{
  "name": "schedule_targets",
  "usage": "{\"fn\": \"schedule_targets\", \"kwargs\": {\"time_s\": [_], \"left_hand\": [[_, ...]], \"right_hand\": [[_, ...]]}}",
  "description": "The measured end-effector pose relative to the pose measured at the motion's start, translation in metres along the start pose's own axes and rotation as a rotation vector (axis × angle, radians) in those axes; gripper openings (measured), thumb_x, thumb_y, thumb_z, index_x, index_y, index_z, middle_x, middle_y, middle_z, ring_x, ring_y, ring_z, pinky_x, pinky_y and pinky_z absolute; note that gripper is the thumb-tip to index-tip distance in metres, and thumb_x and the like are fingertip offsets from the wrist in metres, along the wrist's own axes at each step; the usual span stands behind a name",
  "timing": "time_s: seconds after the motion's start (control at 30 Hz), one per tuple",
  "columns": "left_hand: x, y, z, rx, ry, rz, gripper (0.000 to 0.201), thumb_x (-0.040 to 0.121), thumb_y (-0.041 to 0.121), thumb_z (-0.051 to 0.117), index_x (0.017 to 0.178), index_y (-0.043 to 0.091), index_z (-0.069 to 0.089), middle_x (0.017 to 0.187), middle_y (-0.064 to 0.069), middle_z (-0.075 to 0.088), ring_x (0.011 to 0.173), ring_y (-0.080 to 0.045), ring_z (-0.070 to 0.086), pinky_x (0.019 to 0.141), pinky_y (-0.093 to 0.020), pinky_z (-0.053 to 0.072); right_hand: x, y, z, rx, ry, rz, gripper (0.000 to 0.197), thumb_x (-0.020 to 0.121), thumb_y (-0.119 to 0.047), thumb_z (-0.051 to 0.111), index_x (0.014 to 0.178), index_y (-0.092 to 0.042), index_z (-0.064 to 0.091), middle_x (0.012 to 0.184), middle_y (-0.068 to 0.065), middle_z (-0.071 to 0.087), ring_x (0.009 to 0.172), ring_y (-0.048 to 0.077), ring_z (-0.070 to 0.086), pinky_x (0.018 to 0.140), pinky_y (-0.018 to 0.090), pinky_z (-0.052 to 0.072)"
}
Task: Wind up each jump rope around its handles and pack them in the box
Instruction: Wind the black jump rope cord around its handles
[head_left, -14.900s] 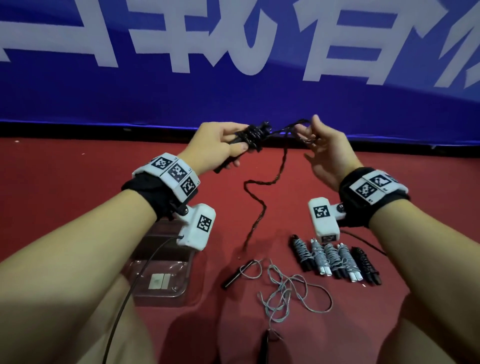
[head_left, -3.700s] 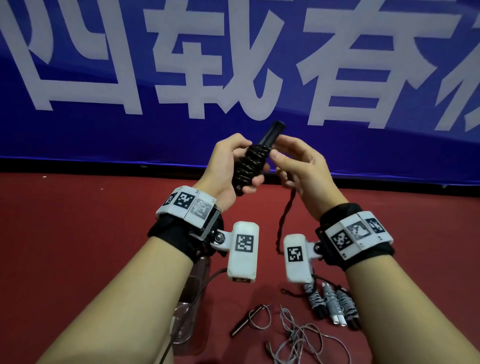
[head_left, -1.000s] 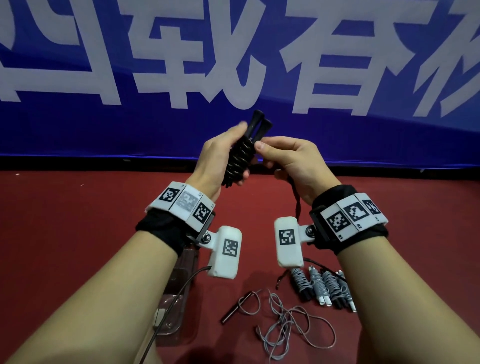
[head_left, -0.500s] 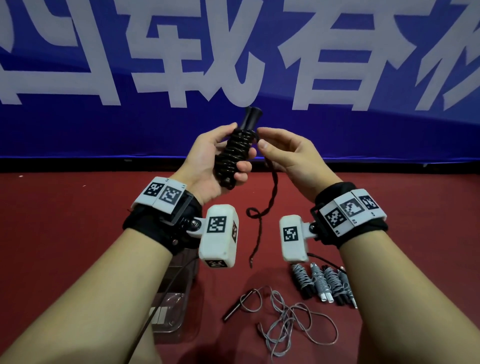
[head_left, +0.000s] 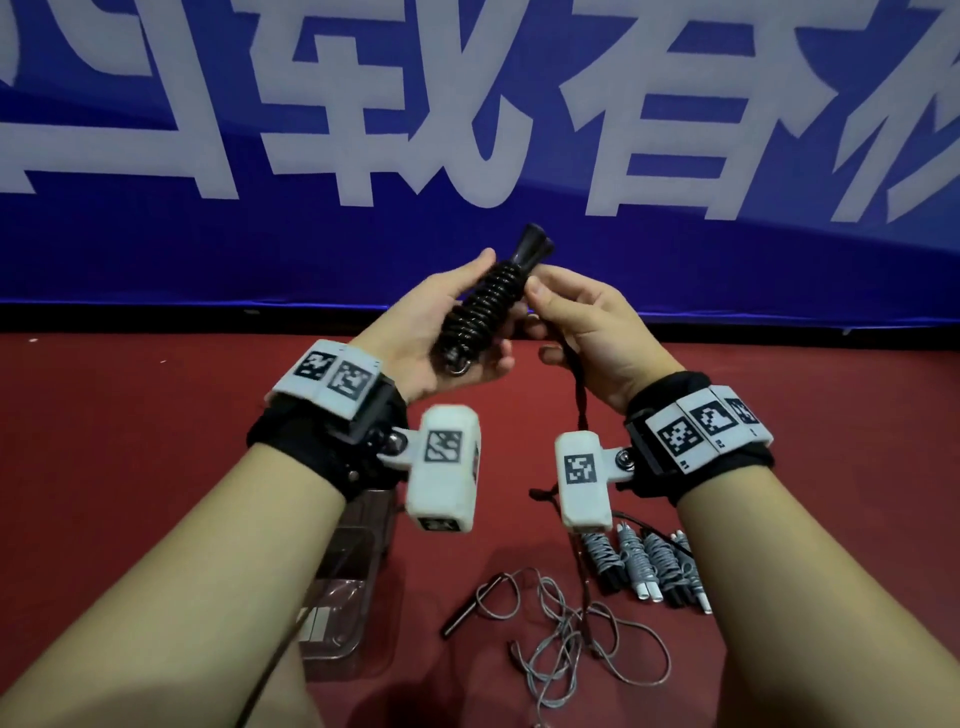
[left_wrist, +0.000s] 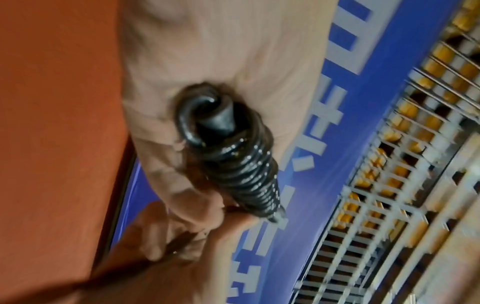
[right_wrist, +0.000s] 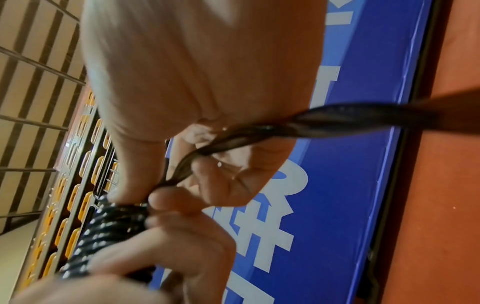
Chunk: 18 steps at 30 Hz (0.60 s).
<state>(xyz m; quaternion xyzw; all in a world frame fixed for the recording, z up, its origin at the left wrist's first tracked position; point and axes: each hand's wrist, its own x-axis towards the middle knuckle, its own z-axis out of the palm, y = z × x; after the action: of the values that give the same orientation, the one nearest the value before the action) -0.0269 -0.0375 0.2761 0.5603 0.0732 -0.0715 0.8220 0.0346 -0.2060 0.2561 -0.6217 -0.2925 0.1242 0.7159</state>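
A black jump rope (head_left: 470, 322) is coiled tightly round its paired handles, and my left hand (head_left: 493, 312) grips this bundle, tilted with the handle ends up, in front of the blue banner. In the left wrist view the bundle (left_wrist: 233, 160) lies across my palm. My right hand (head_left: 543, 317) pinches the rope's twisted free tail (head_left: 577, 384) right beside the coils; the tail hangs down past the wrist. The right wrist view shows the tail (right_wrist: 311, 123) running through my fingertips to the coils (right_wrist: 114, 222). A clear plastic box (head_left: 343, 597) lies on the floor under my left forearm.
On the red floor below lie a loose grey rope (head_left: 566, 639) with a black handle (head_left: 467, 608), and a row of several wound rope bundles (head_left: 644, 566) under my right wrist. The blue banner (head_left: 467, 156) stands along the far edge.
The hanging tail has grown shorter as more rope went onto the coils. My right hand has closed in on the bundle, and my left hand has turned it slightly.
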Motion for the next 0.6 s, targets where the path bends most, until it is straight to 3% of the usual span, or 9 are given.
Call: {"fn": "schedule_targets", "kwargs": {"time_s": [0.1,0.2,0.27,0.33,0.5,0.6], "left_hand": [[0.003,-0.001,0.004,0.416,0.353,0.423,0.043,0.094,0.052,0.067,0.107,0.012,0.071,0.089,-0.006,0.072,0.063,-0.011,0.067,0.053,-0.026,0.055],[0.002,0.001,0.005,0.629,0.261,0.615,0.030,0.093,0.049,0.069,0.099,0.021,0.075,0.094,0.004,0.076,0.085,-0.005,0.071,0.074,-0.020,0.054],[0.002,-0.003,0.003,0.784,0.228,0.629,0.020,0.089,0.041,0.076,0.101,0.025,0.075,0.095,0.008,0.075,0.092,-0.002,0.070,0.084,-0.020,0.052],[0.006,-0.007,-0.001,0.817,0.244,0.627,0.020,0.089,0.040,0.077,0.103,0.025,0.075,0.093,0.007,0.076,0.089,-0.006,0.072,0.087,-0.027,0.056],[0.007,-0.004,-0.009,0.693,0.206,0.567,0.022,0.094,0.039,0.072,0.100,0.019,0.079,0.088,-0.004,0.079,0.081,-0.019,0.076,0.079,-0.043,0.063],[0.005,-0.001,-0.011,0.516,0.221,0.514,0.028,0.099,0.038,0.065,0.097,0.015,0.080,0.082,-0.011,0.076,0.072,-0.024,0.072,0.066,-0.038,0.058]], "right_hand": [[0.001,0.002,0.001,-0.028,0.157,0.000,0.019,0.099,-0.031,0.064,0.097,-0.016,0.076,0.082,-0.006,0.070,0.054,0.005,0.042,0.049,0.019,0.038],[0.000,0.002,0.001,-0.083,0.232,-0.002,0.017,0.090,-0.026,0.076,0.102,-0.015,0.079,0.085,0.000,0.073,0.052,0.006,0.040,0.047,0.020,0.031],[0.000,0.003,0.003,-0.103,0.280,-0.003,0.020,0.085,-0.027,0.081,0.101,-0.014,0.080,0.085,0.005,0.073,0.052,0.007,0.041,0.048,0.021,0.029],[-0.001,0.006,0.007,-0.082,0.326,0.006,0.023,0.082,-0.029,0.083,0.098,-0.013,0.081,0.084,0.008,0.073,0.052,0.008,0.041,0.049,0.021,0.029],[-0.001,0.007,0.014,-0.078,0.356,0.009,0.023,0.087,-0.033,0.079,0.102,-0.015,0.081,0.092,0.007,0.079,0.053,0.008,0.042,0.050,0.020,0.034],[-0.002,0.000,0.010,-0.179,0.248,-0.028,0.018,0.092,-0.031,0.074,0.106,-0.022,0.080,0.095,0.003,0.078,0.061,0.007,0.044,0.056,0.019,0.036]]}}
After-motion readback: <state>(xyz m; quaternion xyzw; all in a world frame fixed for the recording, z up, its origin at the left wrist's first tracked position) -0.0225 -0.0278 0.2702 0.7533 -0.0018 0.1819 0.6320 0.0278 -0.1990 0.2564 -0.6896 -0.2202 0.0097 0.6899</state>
